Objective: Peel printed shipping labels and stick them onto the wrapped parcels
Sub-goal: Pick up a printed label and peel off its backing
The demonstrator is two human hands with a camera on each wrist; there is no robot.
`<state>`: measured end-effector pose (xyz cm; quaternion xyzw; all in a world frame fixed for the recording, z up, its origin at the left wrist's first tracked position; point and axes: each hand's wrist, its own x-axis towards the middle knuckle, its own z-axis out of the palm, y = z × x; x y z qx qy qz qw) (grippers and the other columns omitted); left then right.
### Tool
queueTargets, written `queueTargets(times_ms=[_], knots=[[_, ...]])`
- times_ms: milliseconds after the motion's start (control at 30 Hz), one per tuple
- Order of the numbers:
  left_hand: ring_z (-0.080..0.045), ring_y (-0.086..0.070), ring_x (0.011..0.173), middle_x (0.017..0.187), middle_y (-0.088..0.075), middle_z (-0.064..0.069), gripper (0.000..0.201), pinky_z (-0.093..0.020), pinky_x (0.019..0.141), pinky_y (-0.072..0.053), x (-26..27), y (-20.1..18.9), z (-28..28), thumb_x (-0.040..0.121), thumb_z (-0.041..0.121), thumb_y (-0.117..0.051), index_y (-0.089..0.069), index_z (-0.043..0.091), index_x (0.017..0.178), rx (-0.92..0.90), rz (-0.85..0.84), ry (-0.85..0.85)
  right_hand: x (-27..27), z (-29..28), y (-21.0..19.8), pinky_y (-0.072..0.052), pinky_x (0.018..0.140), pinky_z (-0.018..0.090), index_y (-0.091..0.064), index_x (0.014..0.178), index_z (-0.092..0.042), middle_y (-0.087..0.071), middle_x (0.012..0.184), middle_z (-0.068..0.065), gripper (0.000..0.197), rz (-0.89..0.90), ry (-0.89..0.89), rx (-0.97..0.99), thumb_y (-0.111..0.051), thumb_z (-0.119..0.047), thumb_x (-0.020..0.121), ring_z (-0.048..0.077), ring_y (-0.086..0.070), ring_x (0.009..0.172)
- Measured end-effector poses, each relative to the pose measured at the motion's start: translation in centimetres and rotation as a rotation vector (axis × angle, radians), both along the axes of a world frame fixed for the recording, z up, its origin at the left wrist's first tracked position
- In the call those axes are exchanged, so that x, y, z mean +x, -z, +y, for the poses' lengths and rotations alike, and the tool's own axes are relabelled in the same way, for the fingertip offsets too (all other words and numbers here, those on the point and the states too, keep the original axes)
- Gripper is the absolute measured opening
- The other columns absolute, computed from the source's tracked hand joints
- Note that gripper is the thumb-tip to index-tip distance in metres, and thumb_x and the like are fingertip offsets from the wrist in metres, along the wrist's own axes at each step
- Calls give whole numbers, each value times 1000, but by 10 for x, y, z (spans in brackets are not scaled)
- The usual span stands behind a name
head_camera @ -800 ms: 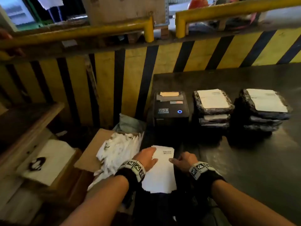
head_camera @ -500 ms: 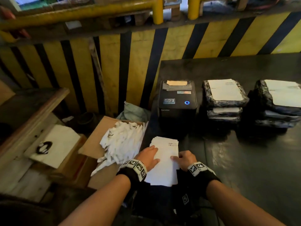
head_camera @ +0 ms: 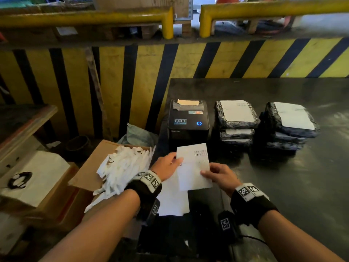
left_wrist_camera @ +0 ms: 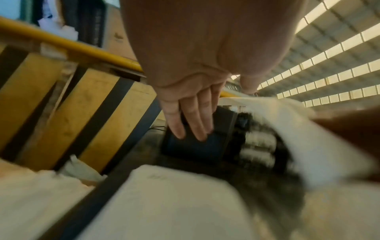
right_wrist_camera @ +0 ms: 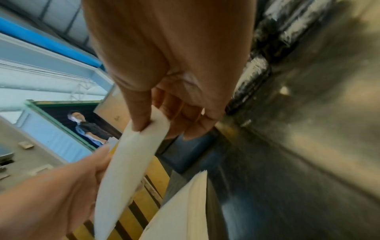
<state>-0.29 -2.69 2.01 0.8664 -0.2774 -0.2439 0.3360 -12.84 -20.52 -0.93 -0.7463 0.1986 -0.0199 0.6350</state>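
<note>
From the head camera, I have one printed label [head_camera: 193, 167] lifted clear of the label stack [head_camera: 172, 201] that lies at the near edge of the dark table [head_camera: 283, 186]. My right hand [head_camera: 220, 175] pinches its lower right edge, and my left hand [head_camera: 166, 167] meets its left edge near the top, so the sheet is spanned between both hands; I judge this is to get a corner free for peeling. The barcode faces up toward me, which keeps the print readable. Just behind the label sits the label printer [head_camera: 188, 120], and to its right stand two piles of wrapped parcels [head_camera: 236, 121], the top ones already bearing white labels. Left of the table an open cardboard box [head_camera: 90, 167] holds a heap of white backing strips [head_camera: 124, 167], close to my left hand, I judge so that peeled waste can be dropped without reaching.

In the left wrist view, my left fingers [left_wrist_camera: 191, 123] lie fairly straight and together; the thumb is out toward the blurred label edge, and I cannot tell whether it pinches.

In the right wrist view, my right thumb [right_wrist_camera: 139, 113] and curled fingers clamp the label's edge firmly, with the left hand against the sheet lower down.
</note>
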Motion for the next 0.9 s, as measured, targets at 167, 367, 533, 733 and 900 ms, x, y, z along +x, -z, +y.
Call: queueTargets(times_ms=[167,367,533,733,900], knots=[[-19,-64,89,102,-67,-11,22,-30,74,-56,-7,-55,-34,91,5,-56,-55,11,112,-477,237,-98,-31,-11,-41,-54,87,32,-70,98,-13,-71,103,10,17,-19,-79,-59,-69,-7,81,22,-68,96],[-13,-64,85,94,-67,-5,15,-24,72,-55,-35,-89,-68,90,4,-57,-60,11,103,-468,134,149,-70,-45,-98,-55,70,30,-65,89,-6,-69,79,7,4,-246,203,-38,-62,-5,86,16,-64,70],[-4,-63,78,87,-67,4,12,-15,64,-49,-55,-103,-96,89,10,-60,-61,21,93,-499,73,234,-95,-71,-119,-54,71,33,-64,88,-1,-69,85,15,12,-168,107,-211,-61,-12,88,20,-64,73],[-5,-63,77,86,-66,3,11,-10,62,-51,-71,-120,-125,89,9,-60,-63,14,98,-503,38,304,-119,-110,-139,-52,72,24,-68,88,-9,-71,79,0,9,-192,62,-275,-60,-6,88,9,-66,74],[-6,-61,79,87,-65,3,11,-9,64,-51,-83,-129,-141,89,8,-60,-63,12,99,-504,15,338,-129,-132,-157,-52,67,22,-69,87,-8,-71,70,-2,12,-182,-29,-343,-57,-7,90,11,-64,67]])
